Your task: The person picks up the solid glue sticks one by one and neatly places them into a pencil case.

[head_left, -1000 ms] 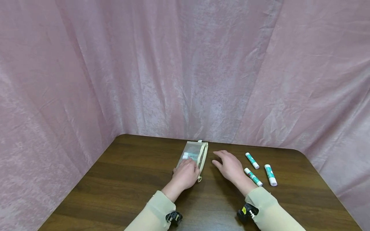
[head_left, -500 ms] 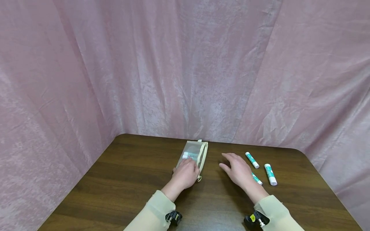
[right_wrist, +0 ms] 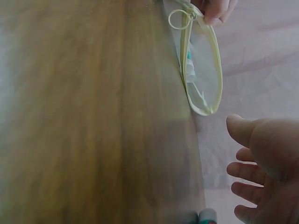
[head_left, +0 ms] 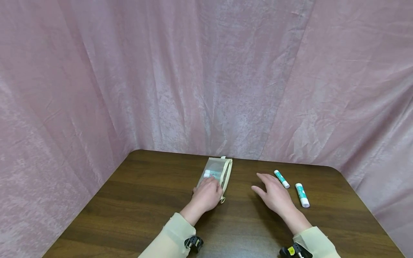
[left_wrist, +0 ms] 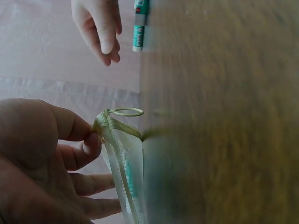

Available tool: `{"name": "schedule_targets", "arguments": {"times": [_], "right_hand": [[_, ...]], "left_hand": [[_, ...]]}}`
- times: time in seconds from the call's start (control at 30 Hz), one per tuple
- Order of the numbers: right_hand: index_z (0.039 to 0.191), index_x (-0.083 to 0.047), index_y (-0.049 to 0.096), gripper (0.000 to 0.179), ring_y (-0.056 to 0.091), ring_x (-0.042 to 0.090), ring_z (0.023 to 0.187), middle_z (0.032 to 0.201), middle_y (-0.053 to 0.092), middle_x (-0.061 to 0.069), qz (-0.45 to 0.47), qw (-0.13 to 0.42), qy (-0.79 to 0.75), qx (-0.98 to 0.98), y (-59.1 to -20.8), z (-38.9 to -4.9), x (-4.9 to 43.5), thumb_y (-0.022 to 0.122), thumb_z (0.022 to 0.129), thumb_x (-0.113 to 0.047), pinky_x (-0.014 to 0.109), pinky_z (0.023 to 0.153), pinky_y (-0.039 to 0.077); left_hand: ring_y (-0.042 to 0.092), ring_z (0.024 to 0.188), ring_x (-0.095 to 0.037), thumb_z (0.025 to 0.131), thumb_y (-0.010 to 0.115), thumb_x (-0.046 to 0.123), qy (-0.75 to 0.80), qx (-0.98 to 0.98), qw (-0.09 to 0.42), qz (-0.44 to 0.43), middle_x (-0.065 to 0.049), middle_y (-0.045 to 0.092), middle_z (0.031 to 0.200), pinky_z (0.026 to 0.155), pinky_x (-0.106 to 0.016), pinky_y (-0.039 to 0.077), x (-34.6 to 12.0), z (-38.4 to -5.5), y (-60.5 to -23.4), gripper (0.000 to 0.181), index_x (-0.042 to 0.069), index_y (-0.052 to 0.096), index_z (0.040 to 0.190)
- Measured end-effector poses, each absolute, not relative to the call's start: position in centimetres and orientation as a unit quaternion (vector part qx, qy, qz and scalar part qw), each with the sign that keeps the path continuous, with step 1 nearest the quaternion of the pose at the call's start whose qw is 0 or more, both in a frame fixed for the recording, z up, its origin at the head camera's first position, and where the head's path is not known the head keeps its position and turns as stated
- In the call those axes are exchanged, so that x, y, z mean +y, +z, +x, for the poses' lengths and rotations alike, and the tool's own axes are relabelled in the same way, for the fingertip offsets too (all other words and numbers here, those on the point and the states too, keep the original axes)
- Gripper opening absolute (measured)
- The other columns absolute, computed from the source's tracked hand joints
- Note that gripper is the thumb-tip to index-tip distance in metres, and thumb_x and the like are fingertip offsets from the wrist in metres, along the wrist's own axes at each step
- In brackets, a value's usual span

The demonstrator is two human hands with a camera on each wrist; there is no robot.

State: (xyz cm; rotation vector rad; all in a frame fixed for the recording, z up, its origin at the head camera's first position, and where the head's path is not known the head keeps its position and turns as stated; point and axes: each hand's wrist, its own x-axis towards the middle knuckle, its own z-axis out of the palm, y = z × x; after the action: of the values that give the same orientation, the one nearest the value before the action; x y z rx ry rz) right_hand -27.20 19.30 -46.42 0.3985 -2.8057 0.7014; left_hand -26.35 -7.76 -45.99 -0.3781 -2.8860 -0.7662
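Note:
My left hand (head_left: 206, 195) pinches the near end of a sheer mesh zip pouch (head_left: 218, 163) between thumb and finger. A ring pull (left_wrist: 128, 112) hangs at that end. The pouch's mouth gapes in the right wrist view, and a glue stick (right_wrist: 190, 72) lies inside. My right hand (head_left: 275, 195) hovers over the table with fingers spread loosely, holding nothing. Just right of it lie a slim teal-and-white glue stick (head_left: 281, 179) and a thicker glue stick (head_left: 302, 195). My right hand and forearm hide the spot where a third stick lay.
The brown wooden table (head_left: 155, 186) has rounded far corners. Pink velvety curtains (head_left: 180, 89) hang behind it and along the sides. Each wrist wears a small black camera mount (head_left: 194, 243) by the sleeve.
My right hand has moved right and slightly nearer, away from the pouch, and now covers the nearest loose glue stick. My left hand and the pouch have stayed in place.

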Motion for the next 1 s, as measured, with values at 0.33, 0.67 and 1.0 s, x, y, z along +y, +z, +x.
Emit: {"name": "schedule_targets", "arguments": {"times": [0.33, 0.67, 1.0], "right_hand": [[0.158, 0.000, 0.054, 0.064, 0.059, 0.048, 0.138, 0.157, 0.056, 0.026, 0.132, 0.109, 0.245, -0.954, -46.4, -25.6, 21.0, 0.074, 0.108, -0.034, 0.068, 0.106, 0.050], [0.157, 0.001, 0.054, 0.064, 0.042, 0.053, 0.152, 0.161, 0.054, 0.025, 0.127, 0.117, 0.247, -0.954, -46.3, -24.8, 22.6, 0.074, 0.107, -0.034, 0.069, 0.119, 0.037], [0.158, -0.002, 0.055, 0.065, 0.048, 0.048, 0.149, 0.158, 0.055, 0.025, 0.119, 0.135, 0.240, -0.954, -46.3, -23.8, 24.1, 0.075, 0.107, -0.038, 0.071, 0.115, 0.039]], "left_hand": [[0.060, 0.131, -0.033, 0.104, 0.061, 0.015, -0.243, -0.960, 0.068, -0.125, -0.006, 0.069, 0.118, 0.090, -0.077, 0.050, -7.9, -26.4, -45.9, 0.020, 0.014, 0.062, 0.084], [0.059, 0.131, -0.035, 0.102, 0.057, 0.016, -0.255, -0.954, 0.085, -0.132, -0.010, 0.069, 0.125, 0.088, -0.081, 0.049, -8.1, -26.9, -47.1, 0.019, 0.014, 0.062, 0.084], [0.059, 0.133, -0.034, 0.105, 0.059, 0.015, -0.251, -0.958, 0.061, -0.123, -0.008, 0.069, 0.123, 0.094, -0.080, 0.048, -8.0, -26.4, -46.1, 0.021, 0.012, 0.062, 0.084]]}}
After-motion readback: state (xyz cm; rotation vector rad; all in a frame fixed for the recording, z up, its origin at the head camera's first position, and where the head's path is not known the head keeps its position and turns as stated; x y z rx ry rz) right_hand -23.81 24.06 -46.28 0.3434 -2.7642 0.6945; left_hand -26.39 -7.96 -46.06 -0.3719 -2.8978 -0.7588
